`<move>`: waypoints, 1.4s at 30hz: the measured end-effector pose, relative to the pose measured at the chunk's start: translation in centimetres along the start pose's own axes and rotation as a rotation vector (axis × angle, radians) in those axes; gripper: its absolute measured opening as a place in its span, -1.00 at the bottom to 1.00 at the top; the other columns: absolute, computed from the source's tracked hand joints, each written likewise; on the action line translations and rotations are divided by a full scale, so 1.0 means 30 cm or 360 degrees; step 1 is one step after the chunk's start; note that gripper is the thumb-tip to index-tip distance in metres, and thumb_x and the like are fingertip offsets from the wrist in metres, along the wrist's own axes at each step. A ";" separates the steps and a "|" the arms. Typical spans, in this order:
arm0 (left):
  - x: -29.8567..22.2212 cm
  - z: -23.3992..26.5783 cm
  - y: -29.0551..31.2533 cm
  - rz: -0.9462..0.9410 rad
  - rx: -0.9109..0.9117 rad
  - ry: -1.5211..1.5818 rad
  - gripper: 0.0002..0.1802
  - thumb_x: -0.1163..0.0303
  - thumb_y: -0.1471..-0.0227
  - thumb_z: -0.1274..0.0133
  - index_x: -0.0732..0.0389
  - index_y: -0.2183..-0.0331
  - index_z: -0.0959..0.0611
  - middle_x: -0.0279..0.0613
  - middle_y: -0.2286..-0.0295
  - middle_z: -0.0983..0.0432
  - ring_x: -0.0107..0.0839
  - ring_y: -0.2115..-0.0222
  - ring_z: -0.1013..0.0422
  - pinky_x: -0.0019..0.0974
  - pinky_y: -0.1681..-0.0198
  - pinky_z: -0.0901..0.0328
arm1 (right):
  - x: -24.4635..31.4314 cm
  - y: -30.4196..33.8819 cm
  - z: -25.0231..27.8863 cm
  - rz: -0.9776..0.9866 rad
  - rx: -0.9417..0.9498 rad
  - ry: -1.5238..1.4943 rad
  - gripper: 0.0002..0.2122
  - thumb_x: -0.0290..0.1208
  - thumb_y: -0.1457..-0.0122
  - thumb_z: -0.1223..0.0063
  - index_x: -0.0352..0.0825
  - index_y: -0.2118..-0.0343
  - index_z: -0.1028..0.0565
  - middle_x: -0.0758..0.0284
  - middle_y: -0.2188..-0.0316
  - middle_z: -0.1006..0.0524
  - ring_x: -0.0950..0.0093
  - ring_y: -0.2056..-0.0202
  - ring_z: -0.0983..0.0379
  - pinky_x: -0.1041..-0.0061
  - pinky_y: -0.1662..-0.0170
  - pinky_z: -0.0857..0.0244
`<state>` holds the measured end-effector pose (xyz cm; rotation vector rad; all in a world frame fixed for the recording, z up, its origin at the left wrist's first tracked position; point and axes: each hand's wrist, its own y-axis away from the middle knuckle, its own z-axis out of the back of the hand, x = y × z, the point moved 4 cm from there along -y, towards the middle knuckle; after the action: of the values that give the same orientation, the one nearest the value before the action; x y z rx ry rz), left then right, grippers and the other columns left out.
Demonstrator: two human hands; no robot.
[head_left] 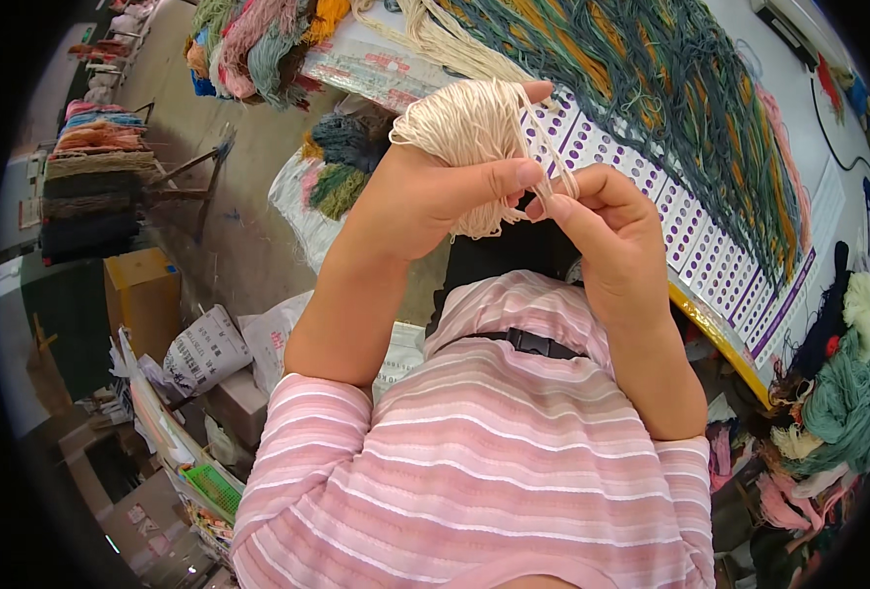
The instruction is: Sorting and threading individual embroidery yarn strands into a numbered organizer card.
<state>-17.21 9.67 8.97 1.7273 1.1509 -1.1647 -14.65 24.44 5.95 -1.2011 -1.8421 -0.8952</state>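
A bundle of cream yarn [469,123] is looped around my left hand [445,187], its strands lying over the back of the hand. The left thumb points right, toward the other hand, and the fingers are mostly covered by the yarn. Close on the right, my right hand [606,221] pinches a few cream strands between thumb and forefinger. Those strands run up from the pinch to the bundle near the left fingertips. Both hands are raised in front of my body, over the near edge of the table.
Long green, blue and ochre yarn [641,88] covers much of the table, over a sheet of purple dots [695,231]. Cream strands [425,39] lie at its far left. Teal yarn [852,402] hangs at right. Yarn stacks [96,187], a cardboard box [142,293] and white sacks [207,348] stand at left.
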 end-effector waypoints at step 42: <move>-0.003 -0.024 0.007 0.0017 0.0052 0.0316 -0.19 -0.12 -0.13 0.38 0.49 -0.07 -0.19 0.18 -0.01 -0.22 -0.15 0.00 -0.27 -0.19 -0.05 -0.18 | 0.038 -0.018 -0.053 0.0044 -0.0019 0.0131 -0.77 -0.54 -0.05 -0.04 -0.48 0.22 -0.39 0.45 0.53 -0.46 0.77 0.47 -0.33 0.78 0.39 -0.21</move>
<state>-16.82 10.24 9.30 1.9056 1.2441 -1.0282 -15.14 23.37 7.63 -1.1770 -1.7533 -0.9281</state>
